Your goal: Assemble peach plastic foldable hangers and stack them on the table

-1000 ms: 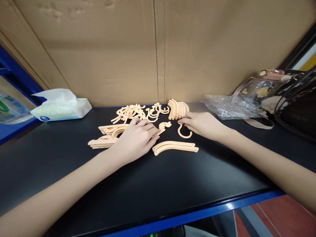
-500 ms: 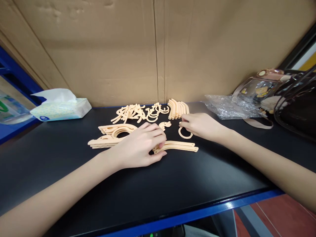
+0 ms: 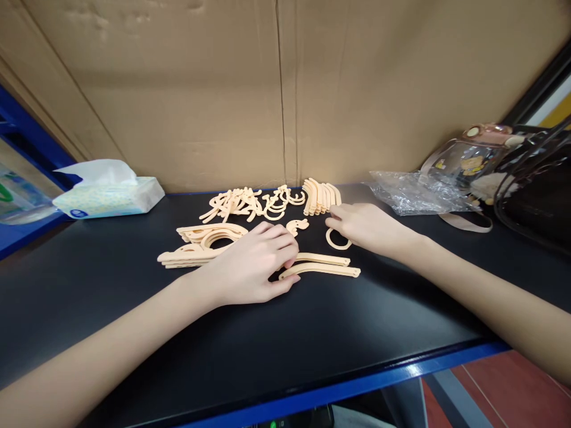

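My left hand point(image 3: 259, 261) is bent over two peach-coloured curved plastic strips point(image 3: 330, 270), its thumb at the nearer one. The fingertips are partly hidden. My right hand point(image 3: 368, 226) has its fingers pinched at the upper edge of a peach ring-shaped hook point(image 3: 338, 245), which lies on the black tabletop. Between the hands, a small animal-head-shaped piece point(image 3: 298, 226) lies behind the strips. Beside and partly under my left wrist are stacked hanger-body pieces point(image 3: 191, 257) with rounded cutouts.
Behind lie a loose pile of thin strips point(image 3: 234, 203), several hooks point(image 3: 276, 208) and a row of curved strips point(image 3: 320, 196). A tissue pack point(image 3: 111, 196) stands left. Clear plastic bags point(image 3: 405, 193), a clear bottle point(image 3: 473, 157) and a dark bag point(image 3: 535, 190) are right. Cardboard point(image 3: 200, 95) backs the table.
The two curved strips have spread apart, the nearer one shifting slightly right and toward me. The ring-shaped hook and my right hand have moved slightly right. My left hand has barely moved.
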`<control>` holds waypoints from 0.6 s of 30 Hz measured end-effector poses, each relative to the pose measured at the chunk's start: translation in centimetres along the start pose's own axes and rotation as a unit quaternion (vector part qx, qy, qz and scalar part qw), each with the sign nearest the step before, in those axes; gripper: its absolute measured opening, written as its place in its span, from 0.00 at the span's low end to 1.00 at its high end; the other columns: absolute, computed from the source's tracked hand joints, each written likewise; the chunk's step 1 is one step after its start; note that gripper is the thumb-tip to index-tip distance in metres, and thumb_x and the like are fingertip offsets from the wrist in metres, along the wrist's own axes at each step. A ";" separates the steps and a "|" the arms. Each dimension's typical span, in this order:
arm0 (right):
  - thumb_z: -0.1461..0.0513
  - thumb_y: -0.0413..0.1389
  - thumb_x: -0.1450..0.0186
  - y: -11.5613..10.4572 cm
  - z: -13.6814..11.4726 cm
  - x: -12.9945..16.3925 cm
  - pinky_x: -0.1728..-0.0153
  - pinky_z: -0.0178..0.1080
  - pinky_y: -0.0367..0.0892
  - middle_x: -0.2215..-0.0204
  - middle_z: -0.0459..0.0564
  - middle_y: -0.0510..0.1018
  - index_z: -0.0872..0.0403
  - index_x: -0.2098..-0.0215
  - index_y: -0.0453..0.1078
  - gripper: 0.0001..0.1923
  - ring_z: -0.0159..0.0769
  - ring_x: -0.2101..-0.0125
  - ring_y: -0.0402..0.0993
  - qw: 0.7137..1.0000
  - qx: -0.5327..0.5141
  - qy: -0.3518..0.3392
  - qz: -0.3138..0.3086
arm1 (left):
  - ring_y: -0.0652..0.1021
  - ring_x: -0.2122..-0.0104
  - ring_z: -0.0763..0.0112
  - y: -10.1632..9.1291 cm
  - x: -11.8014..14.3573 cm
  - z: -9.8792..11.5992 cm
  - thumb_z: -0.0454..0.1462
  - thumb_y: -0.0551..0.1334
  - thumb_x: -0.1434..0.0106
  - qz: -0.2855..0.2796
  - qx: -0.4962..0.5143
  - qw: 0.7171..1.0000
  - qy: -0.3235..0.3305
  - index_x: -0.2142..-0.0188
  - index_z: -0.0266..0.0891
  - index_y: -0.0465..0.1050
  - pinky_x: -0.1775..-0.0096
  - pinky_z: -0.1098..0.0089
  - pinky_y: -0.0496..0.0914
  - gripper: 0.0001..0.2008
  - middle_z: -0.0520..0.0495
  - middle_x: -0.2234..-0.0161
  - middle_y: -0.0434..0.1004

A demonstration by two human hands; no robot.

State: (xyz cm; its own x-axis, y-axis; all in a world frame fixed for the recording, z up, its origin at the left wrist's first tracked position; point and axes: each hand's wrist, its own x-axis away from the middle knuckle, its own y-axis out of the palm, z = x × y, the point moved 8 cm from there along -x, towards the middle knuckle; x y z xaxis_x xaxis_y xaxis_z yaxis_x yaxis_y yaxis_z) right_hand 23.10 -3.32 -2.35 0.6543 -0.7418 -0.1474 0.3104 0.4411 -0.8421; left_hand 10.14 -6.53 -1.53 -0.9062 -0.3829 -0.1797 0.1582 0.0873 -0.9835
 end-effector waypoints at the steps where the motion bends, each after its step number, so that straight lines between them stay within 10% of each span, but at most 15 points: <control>1: 0.72 0.50 0.37 0.0 0.0 0.0 0.74 0.38 0.50 0.64 0.53 0.73 0.56 0.66 0.68 0.08 0.35 0.73 0.69 1.000 0.000 0.002 0.002 | 0.70 0.58 0.64 0.0 0.0 0.0 0.42 0.56 0.35 0.000 0.001 1.000 0.000 0.70 0.39 0.67 0.54 0.62 0.60 0.10 0.47 0.63 0.74; 12: 0.66 0.47 0.35 -2.3 1.3 0.2 0.72 0.37 0.53 0.71 0.51 0.75 0.56 0.63 0.66 0.07 0.35 0.72 0.68 0.980 -0.138 0.110 0.093 | 0.73 0.59 0.68 -2.9 0.1 -1.3 0.40 0.60 0.38 0.129 0.180 0.971 -0.091 0.69 0.40 0.68 0.52 0.63 0.64 0.06 0.50 0.62 0.76; 18: 0.57 0.53 0.36 -0.1 1.8 0.3 0.72 0.34 0.61 0.73 0.44 0.73 0.53 0.65 0.66 0.08 0.30 0.75 0.67 0.807 -0.554 0.175 0.110 | 0.77 0.61 0.66 -3.1 0.2 -2.8 0.43 0.60 0.38 0.169 0.403 0.876 -0.205 0.66 0.39 0.73 0.58 0.66 0.71 0.10 0.49 0.63 0.78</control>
State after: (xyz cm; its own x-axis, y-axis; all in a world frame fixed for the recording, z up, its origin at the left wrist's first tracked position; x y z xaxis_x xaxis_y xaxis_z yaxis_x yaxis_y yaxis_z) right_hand 24.50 -2.72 -1.36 0.3145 -0.8896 -0.3311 -0.7198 0.0039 -0.6942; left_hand 8.38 -4.34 1.54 -0.5627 -0.7730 -0.2930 0.7657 -0.3539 -0.5370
